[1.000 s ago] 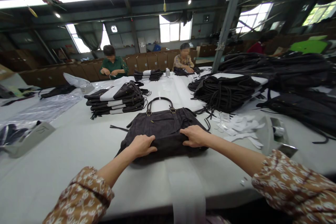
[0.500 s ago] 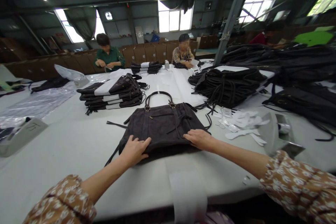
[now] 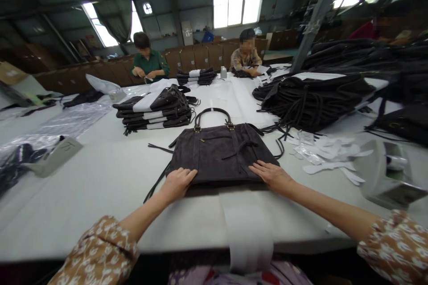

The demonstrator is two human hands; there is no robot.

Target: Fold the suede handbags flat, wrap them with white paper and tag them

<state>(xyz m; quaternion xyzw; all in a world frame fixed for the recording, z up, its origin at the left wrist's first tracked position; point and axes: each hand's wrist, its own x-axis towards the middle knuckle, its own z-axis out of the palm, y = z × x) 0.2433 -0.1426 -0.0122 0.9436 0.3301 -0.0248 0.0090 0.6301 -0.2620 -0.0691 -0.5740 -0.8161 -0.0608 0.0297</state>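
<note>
Handbag (image 3: pixel 210 158) in dark grey, with a front zip (image 3: pixel 216 137), is lying flat on the white worktable (image 3: pixel 110 191), mid-view in my head camera, its carrying handles (image 3: pixel 220 110) pointing away from me. I am judging the work to be partway: the bag is lying laid out but unfolded, and a white strip (image 3: pixel 249 249), apparently running from under its near edge, is hanging over the table's edge. Beyond, to the left, a stack of folded bags (image 3: pixel 167 98) is showing white bands (image 3: pixel 155 120); my bag is wearing none around its body. My left hand (image 3: pixel 180 182) is resting at its near left corner, fingers close together; my right hand (image 3: pixel 272 177) is resting near the opposite corner, fingers outstretched. Both are touching the bag; I cannot tell whether the thumbs are pinching its edge.
</note>
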